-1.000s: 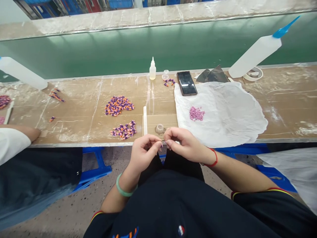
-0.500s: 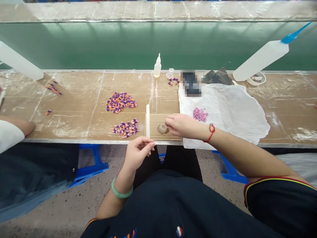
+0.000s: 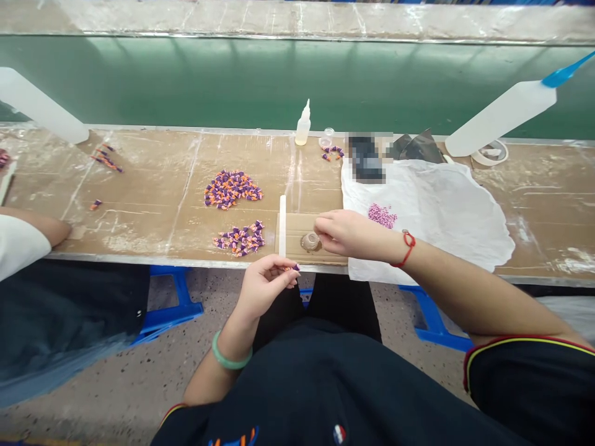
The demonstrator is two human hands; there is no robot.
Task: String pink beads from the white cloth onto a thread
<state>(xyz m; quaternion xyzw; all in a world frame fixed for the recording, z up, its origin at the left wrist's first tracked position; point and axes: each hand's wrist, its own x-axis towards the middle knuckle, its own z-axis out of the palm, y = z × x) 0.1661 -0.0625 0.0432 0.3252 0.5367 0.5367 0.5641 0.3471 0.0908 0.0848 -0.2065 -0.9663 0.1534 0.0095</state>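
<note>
My left hand (image 3: pixel 267 285) hovers below the table's front edge, its fingers pinched on a small purple and orange piece (image 3: pixel 294 267). My right hand (image 3: pixel 341 232) rests on the cardboard with its fingers curled, the fingertips at a small clear glass dish (image 3: pixel 310 241); what they hold is too small to see. A white stick (image 3: pixel 282 225) lies just left of the dish. Two piles of purple and orange pieces lie nearby, the near pile (image 3: pixel 239 238) and the far pile (image 3: pixel 231 188).
A white cloth (image 3: pixel 446 214) with a heap of pink beads (image 3: pixel 382 215) lies right of my hand. A small glue bottle (image 3: pixel 303 124), a phone (image 3: pixel 366 158) and big squeeze bottles (image 3: pixel 504 113) stand at the back. Another person's sleeve (image 3: pixel 18 244) rests at the left.
My hands were together in front of my lap; the right one has reached forward to the glass dish, while the left stays low with the small piece.
</note>
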